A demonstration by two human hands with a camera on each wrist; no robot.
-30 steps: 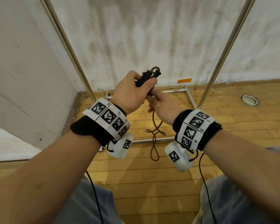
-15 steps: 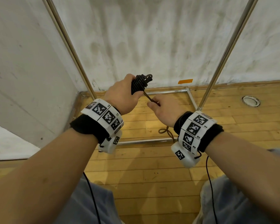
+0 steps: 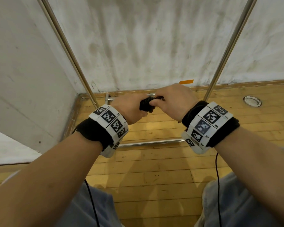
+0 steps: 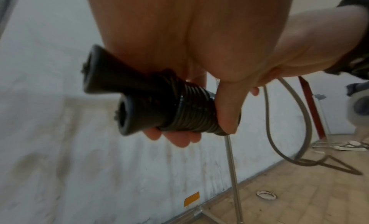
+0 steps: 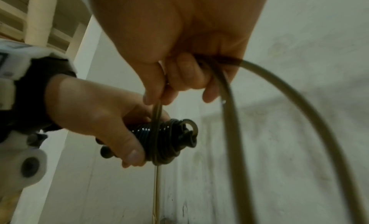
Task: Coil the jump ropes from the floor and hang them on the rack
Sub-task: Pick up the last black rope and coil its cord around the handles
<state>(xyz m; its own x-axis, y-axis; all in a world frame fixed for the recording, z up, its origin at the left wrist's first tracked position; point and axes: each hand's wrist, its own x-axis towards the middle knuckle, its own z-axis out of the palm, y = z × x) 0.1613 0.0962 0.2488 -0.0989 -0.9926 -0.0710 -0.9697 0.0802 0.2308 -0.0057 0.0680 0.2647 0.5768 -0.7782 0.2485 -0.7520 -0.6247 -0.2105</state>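
Observation:
My left hand (image 3: 131,110) grips the two black jump rope handles (image 4: 127,101) held side by side, with the dark cord wound tightly round them (image 5: 161,142). In the head view only a dark bit of the bundle (image 3: 146,104) shows between my hands. My right hand (image 3: 174,102) is close above and to the right of it, pinching the free cord (image 5: 157,110) between thumb and finger. A loose loop of cord (image 4: 289,124) hangs down from that hand. The rack's two slanted metal poles (image 3: 67,48) (image 3: 228,46) rise in front of me.
The rack's base bars (image 3: 147,142) lie on the wooden floor (image 3: 154,169), close to a stained white wall (image 3: 146,46). An orange tape strip (image 3: 186,81) marks the wall's foot. A round metal floor fitting (image 3: 252,101) sits at the right. A shoe (image 4: 351,146) shows far off.
Both hands have dropped lower in view and come together. The right hand moved from below the handles to above and right of them, carrying the cord round; the dangling loop has shortened.

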